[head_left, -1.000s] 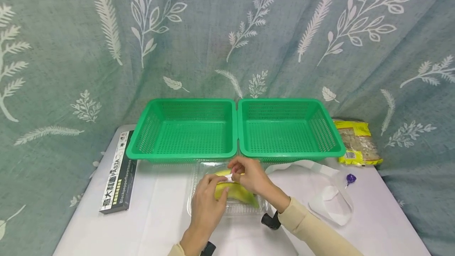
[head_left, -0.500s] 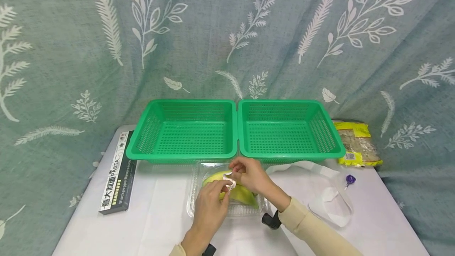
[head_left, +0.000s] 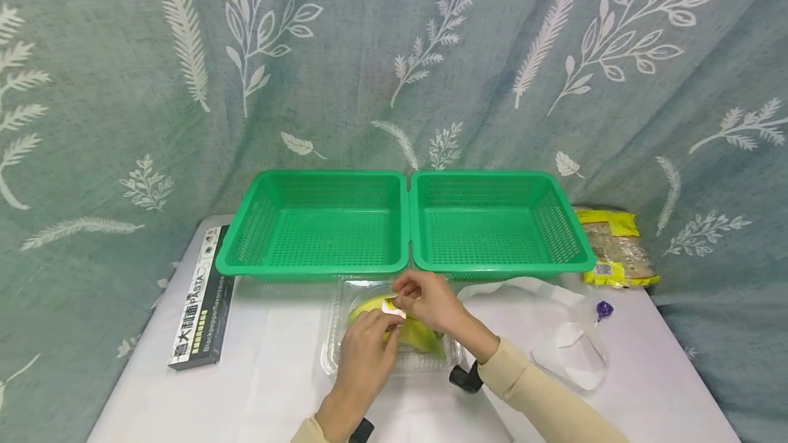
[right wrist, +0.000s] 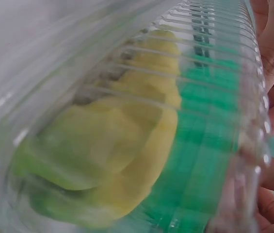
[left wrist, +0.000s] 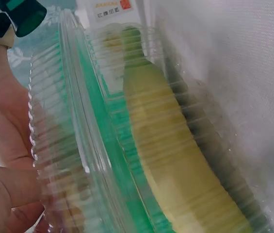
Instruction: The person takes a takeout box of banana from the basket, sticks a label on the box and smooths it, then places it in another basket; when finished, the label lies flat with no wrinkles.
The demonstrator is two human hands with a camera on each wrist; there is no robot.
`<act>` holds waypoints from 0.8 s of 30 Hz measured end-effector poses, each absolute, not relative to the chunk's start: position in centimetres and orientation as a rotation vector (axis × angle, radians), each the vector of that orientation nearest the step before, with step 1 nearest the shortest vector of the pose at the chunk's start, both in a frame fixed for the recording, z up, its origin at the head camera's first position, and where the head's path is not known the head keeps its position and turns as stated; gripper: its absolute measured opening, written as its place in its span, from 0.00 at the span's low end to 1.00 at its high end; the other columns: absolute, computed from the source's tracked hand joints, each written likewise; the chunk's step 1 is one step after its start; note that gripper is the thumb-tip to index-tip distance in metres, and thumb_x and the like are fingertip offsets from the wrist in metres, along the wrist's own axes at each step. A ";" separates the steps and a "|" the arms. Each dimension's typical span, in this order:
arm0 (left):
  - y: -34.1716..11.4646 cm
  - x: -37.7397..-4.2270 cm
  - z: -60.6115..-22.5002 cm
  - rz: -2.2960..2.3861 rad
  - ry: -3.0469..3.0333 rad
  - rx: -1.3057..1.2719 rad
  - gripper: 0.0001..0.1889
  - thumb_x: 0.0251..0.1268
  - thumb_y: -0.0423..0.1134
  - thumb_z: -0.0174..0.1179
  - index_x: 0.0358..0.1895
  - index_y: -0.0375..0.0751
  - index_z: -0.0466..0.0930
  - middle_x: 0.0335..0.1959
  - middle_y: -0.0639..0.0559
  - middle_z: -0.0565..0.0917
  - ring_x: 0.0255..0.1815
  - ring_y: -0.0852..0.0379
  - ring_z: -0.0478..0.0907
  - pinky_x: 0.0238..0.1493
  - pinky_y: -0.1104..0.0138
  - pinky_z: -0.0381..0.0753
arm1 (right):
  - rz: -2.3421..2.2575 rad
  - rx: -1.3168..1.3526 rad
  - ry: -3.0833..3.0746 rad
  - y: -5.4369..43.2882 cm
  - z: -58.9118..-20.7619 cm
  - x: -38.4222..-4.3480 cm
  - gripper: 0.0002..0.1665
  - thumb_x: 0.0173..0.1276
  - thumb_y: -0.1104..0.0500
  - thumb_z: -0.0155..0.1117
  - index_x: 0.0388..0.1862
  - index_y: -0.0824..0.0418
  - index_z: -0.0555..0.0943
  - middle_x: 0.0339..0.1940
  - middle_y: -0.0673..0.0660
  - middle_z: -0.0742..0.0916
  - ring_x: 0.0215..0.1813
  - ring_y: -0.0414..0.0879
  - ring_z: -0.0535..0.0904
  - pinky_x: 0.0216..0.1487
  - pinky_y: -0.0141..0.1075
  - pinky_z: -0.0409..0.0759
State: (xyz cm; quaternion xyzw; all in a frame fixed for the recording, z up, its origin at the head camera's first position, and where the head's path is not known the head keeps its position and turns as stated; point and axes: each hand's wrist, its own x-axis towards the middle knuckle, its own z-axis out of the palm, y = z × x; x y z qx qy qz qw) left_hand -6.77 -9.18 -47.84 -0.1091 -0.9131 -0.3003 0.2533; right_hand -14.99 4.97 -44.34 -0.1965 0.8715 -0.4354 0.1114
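A clear plastic clamshell box (head_left: 330,354) with bananas (head_left: 425,340) inside lies on the white table in the head view. My left hand (head_left: 366,354) is over its front left, thumb and fingertips pinching the edge of a small white label (head_left: 391,308). Opposite, my right hand (head_left: 431,301) pinches the label's upper right side. The fingers partly cover the label and the fruit. Through the ribbed wall in the left wrist view, one banana (left wrist: 175,145) shows with its greenish stem. Greener tips of the bananas (right wrist: 127,136) appear blurred in the right wrist view.
Two green baskets (head_left: 314,270) (head_left: 501,268) stand side by side behind the box. A black-and-white pasta box (head_left: 200,306) lies at left. To the right are a loose white strap (head_left: 585,378), a purple-wrapped lollipop (head_left: 605,309) and a yellow-edged clear packet (head_left: 618,248).
The white label has tilted and shows more of its face, shifting slightly left. My left fingertips have moved along with it, while my right hand has barely moved.
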 end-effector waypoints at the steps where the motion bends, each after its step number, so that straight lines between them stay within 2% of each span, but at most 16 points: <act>1: -9.2 -6.7 -47.9 -0.804 -2.481 -0.305 0.11 0.47 0.26 0.75 0.33 0.44 0.88 0.29 0.57 0.86 0.32 0.63 0.78 0.34 0.71 0.78 | -1.274 -0.581 2.559 4.9 -44.4 -15.0 0.07 0.68 0.61 0.69 0.44 0.58 0.85 0.36 0.52 0.88 0.39 0.42 0.84 0.39 0.31 0.82; 6: -9.1 -6.8 -47.8 -0.757 -2.495 -0.343 0.11 0.47 0.27 0.75 0.34 0.44 0.88 0.29 0.58 0.85 0.31 0.63 0.78 0.33 0.72 0.78 | -1.219 -0.631 2.602 4.6 -44.4 -15.0 0.03 0.68 0.60 0.68 0.39 0.57 0.87 0.34 0.52 0.90 0.37 0.42 0.84 0.38 0.30 0.81; 13: -8.9 -7.0 -47.6 -0.744 -2.521 -0.357 0.10 0.48 0.29 0.76 0.34 0.45 0.89 0.29 0.58 0.86 0.32 0.63 0.79 0.34 0.72 0.79 | -1.182 -0.664 2.651 4.8 -44.2 -15.1 0.04 0.68 0.63 0.68 0.38 0.59 0.88 0.33 0.52 0.90 0.36 0.43 0.85 0.32 0.29 0.79; 24: -8.5 -6.8 -47.5 -0.755 -2.556 -0.340 0.08 0.51 0.29 0.75 0.33 0.46 0.89 0.31 0.58 0.87 0.34 0.62 0.83 0.37 0.70 0.82 | -1.201 -0.711 2.706 4.7 -44.7 -15.0 0.03 0.66 0.63 0.70 0.35 0.62 0.87 0.31 0.52 0.89 0.34 0.41 0.81 0.34 0.29 0.78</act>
